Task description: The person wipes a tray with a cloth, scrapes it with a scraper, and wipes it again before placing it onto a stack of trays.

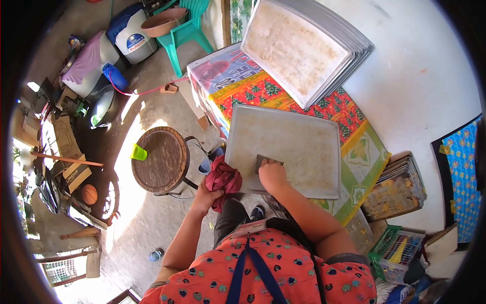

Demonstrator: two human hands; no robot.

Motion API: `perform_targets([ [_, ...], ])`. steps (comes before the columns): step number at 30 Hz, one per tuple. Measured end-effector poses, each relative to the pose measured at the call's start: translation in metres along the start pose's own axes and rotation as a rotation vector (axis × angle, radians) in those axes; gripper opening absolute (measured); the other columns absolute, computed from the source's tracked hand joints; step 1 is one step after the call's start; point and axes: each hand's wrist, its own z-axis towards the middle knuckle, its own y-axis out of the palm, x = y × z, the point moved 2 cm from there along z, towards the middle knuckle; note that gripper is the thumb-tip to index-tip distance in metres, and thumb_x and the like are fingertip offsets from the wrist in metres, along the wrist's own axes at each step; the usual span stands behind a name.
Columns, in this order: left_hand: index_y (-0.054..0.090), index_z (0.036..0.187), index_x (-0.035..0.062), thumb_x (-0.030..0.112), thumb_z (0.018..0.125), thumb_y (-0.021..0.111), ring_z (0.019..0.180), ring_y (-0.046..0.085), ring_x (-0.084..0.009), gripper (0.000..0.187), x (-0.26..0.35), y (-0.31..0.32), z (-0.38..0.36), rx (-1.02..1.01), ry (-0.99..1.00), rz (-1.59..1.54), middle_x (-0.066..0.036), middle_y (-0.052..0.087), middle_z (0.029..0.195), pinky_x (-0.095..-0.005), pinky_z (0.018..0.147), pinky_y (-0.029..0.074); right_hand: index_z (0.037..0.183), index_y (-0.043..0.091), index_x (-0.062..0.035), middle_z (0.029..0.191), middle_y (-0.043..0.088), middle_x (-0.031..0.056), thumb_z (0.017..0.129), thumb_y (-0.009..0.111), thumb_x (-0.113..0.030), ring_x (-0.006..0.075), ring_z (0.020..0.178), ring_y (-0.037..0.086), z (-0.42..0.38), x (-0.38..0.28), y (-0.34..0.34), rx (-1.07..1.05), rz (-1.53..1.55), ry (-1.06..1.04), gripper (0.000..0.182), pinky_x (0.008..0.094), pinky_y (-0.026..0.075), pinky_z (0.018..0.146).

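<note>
A flat grey metal tray (304, 147) lies on the cloth-covered table in front of me. My right hand (272, 175) is closed on a small dark flat scraper (264, 161), held against the tray's surface left of its middle. At the tray's lower left corner, my left hand (206, 196) grips a bunched dark red cloth (223, 177). Beyond the tray, a tall stack of similar trays (296, 48) stands on the table, the top one pale with brownish stains.
To the left is a round wooden stool (161, 159) bearing a lime green cup (138, 152). A green plastic chair (190, 33) holds a brown basin (163, 23). More stained trays (395, 195) and a green crate (392, 248) are at the right.
</note>
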Motion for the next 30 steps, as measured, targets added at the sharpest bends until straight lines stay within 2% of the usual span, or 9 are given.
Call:
perform_targets([
  [5, 0.043, 0.128, 0.0005, -0.006, 0.069, 0.069, 0.103, 0.058, -0.0195, 0.064, 0.003, 0.000, 0.000, 0.012, -0.020, 0.050, -0.009, 0.059, 0.115, -0.0329, 0.092, 0.046, 0.089, 0.061, 0.0029, 0.082, 0.065, 0.0196, 0.078, 0.056, -0.012, 0.0307, 0.075, 0.066, -0.011, -0.016, -0.003, 0.028, -0.089, 0.010, 0.019, 0.0376, 0.055, 0.058],
  [8, 0.043, 0.127, 0.0004, -0.005, 0.069, 0.069, 0.103, 0.058, -0.0197, 0.063, -0.003, -0.003, 0.001, -0.007, 0.000, 0.037, -0.009, 0.059, 0.115, -0.0328, 0.092, 0.046, 0.091, 0.062, 0.0052, 0.084, 0.064, 0.0207, 0.078, 0.056, -0.012, 0.0318, 0.075, 0.066, -0.002, -0.005, 0.000, -0.040, 0.022, 0.023, 0.022, 0.0382, 0.055, 0.058],
  [11, 0.044, 0.127, 0.0006, -0.004, 0.069, 0.069, 0.103, 0.058, -0.0196, 0.063, -0.001, -0.004, 0.001, -0.010, -0.003, 0.046, -0.010, 0.059, 0.114, -0.0325, 0.092, 0.046, 0.091, 0.062, 0.0061, 0.084, 0.064, 0.0211, 0.077, 0.057, -0.012, 0.0320, 0.074, 0.066, 0.004, 0.002, 0.009, -0.006, 0.009, 0.078, 0.023, 0.0374, 0.055, 0.059],
  [14, 0.044, 0.127, 0.0006, -0.004, 0.069, 0.070, 0.102, 0.058, -0.0194, 0.064, -0.001, -0.004, 0.001, 0.003, -0.008, 0.070, -0.009, 0.059, 0.114, -0.0326, 0.092, 0.046, 0.097, 0.062, 0.0086, 0.085, 0.062, 0.0212, 0.078, 0.057, -0.015, 0.0360, 0.081, 0.065, -0.009, -0.015, 0.012, -0.016, -0.113, -0.007, 0.031, 0.0451, 0.055, 0.057],
  [20, 0.043, 0.128, 0.0005, -0.002, 0.068, 0.071, 0.102, 0.057, -0.0191, 0.065, -0.007, -0.006, 0.003, 0.003, 0.013, 0.069, -0.009, 0.059, 0.113, -0.0327, 0.092, 0.046, 0.107, 0.059, 0.0130, 0.092, 0.061, 0.0256, 0.078, 0.058, -0.016, 0.0392, 0.085, 0.064, 0.005, 0.001, 0.011, -0.176, 0.068, -0.037, 0.041, 0.0491, 0.056, 0.062],
  [23, 0.043, 0.128, 0.0006, -0.002, 0.068, 0.071, 0.102, 0.057, -0.0191, 0.066, -0.008, -0.007, 0.005, 0.001, 0.008, 0.064, -0.009, 0.059, 0.113, -0.0327, 0.092, 0.046, 0.108, 0.058, 0.0128, 0.093, 0.062, 0.0260, 0.078, 0.058, -0.016, 0.0393, 0.084, 0.064, 0.014, 0.012, 0.027, -0.160, -0.066, -0.030, 0.042, 0.0496, 0.056, 0.064],
  [26, 0.043, 0.128, 0.0007, -0.003, 0.068, 0.070, 0.103, 0.057, -0.0191, 0.065, -0.009, -0.006, 0.004, 0.009, -0.002, 0.062, -0.009, 0.059, 0.114, -0.0327, 0.093, 0.046, 0.105, 0.060, 0.0117, 0.089, 0.062, 0.0249, 0.078, 0.058, -0.016, 0.0390, 0.084, 0.064, -0.006, -0.018, 0.013, -0.026, -0.041, 0.048, 0.040, 0.0483, 0.055, 0.062],
  [29, 0.043, 0.128, 0.0006, -0.003, 0.069, 0.070, 0.103, 0.057, -0.0191, 0.066, -0.005, -0.003, 0.002, 0.003, 0.001, 0.050, -0.009, 0.058, 0.114, -0.0326, 0.093, 0.046, 0.102, 0.062, 0.0107, 0.089, 0.063, 0.0248, 0.077, 0.058, -0.017, 0.0386, 0.084, 0.064, -0.019, -0.032, 0.002, -0.038, -0.022, -0.021, 0.037, 0.0471, 0.055, 0.061],
  [30, 0.043, 0.128, 0.0005, -0.003, 0.069, 0.070, 0.104, 0.057, -0.0191, 0.066, -0.004, -0.002, 0.001, 0.000, 0.007, 0.045, -0.009, 0.058, 0.114, -0.0326, 0.093, 0.046, 0.099, 0.063, 0.0092, 0.087, 0.063, 0.0230, 0.077, 0.058, -0.015, 0.0351, 0.080, 0.065, -0.016, -0.028, 0.003, -0.025, -0.024, -0.028, 0.033, 0.0438, 0.055, 0.061],
])
